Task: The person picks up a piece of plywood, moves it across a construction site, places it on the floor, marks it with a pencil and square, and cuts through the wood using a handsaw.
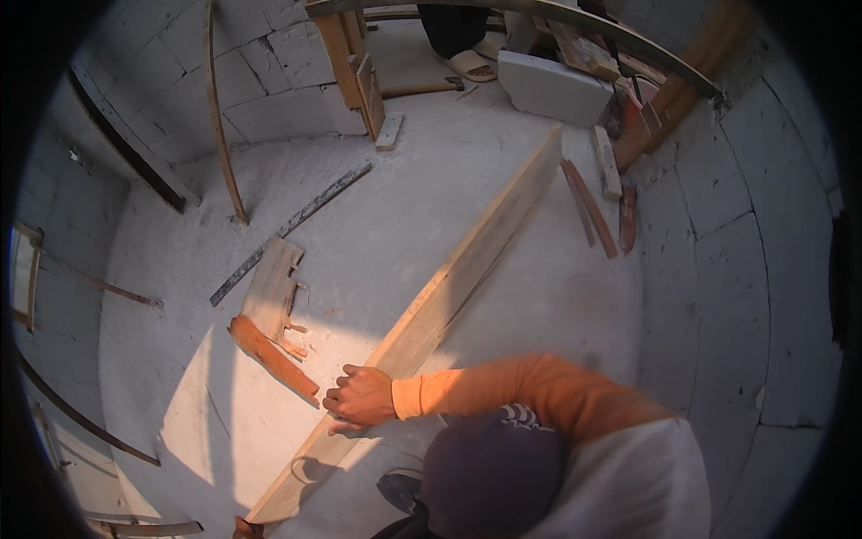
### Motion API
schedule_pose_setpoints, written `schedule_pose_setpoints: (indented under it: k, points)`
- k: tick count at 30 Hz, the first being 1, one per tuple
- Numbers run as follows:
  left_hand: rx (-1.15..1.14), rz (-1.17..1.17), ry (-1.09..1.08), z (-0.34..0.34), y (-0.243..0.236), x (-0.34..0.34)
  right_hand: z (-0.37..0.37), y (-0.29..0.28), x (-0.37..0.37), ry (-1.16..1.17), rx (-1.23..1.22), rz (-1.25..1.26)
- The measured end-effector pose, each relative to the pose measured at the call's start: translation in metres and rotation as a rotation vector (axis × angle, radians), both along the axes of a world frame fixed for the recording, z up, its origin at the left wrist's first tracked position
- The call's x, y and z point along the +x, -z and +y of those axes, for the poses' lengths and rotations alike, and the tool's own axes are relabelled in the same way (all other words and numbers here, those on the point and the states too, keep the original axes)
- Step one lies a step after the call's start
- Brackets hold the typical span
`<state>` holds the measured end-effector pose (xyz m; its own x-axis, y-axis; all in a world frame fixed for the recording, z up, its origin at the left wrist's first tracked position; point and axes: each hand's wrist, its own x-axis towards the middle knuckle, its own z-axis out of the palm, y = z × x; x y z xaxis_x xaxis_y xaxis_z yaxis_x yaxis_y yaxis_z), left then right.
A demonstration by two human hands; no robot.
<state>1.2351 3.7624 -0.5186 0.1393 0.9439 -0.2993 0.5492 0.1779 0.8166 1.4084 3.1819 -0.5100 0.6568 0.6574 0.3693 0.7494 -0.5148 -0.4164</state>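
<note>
A long pale wooden board [449, 278] runs diagonally across the floor from the lower left to the far right. My right hand [361, 396], in an orange sleeve, presses on its near half with fingers bent over the left edge. At the board's near end my left hand [248, 529] grips it, mostly cut off by the lower border. Left of my right hand lie a reddish-brown wood piece [272, 359] and a splintered plank [269, 289]. A dark rounded cloth shape [494, 472] with pale stripes hides part of the floor below my right arm; what it is I cannot tell.
Grey block walls [718, 296] enclose the floor. A dark-speckled strip [292, 232] lies left of the board; thin brown strips [593, 211] lie right. Beyond are a hammer-like tool [422, 88], a white block [555, 88] and another person's sandalled foot [473, 66].
</note>
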Motion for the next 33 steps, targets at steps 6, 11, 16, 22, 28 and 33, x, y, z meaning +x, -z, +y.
schedule_pose_setpoints:
  k: [6, 11, 16, 22, 28, 33]
  points:
    - [-0.024, -0.05, 0.02, 0.015, 0.004, -0.049, 0.0, -0.032, 0.012, -0.035, 0.038, -0.148]
    - [0.153, -0.217, -0.02, -0.068, -0.023, -0.006, -0.046, -0.069, 0.01, 0.009, -0.202, -0.12]
    - [0.219, -0.263, -0.179, -0.107, 0.006, -0.044, -0.082, -0.085, -0.005, -0.053, -0.452, 0.085]
    - [0.196, -0.219, -0.21, -0.143, -0.008, -0.06, -0.156, -0.145, 0.0, 0.117, -0.82, -0.029]
    - [0.213, -0.229, -0.18, -0.141, -0.008, -0.065, -0.226, -0.081, 0.016, -0.126, -0.588, 0.099]
    - [0.243, -0.346, -0.164, -0.159, -0.035, -0.073, -0.241, -0.056, 0.003, -0.119, -0.385, -0.078]
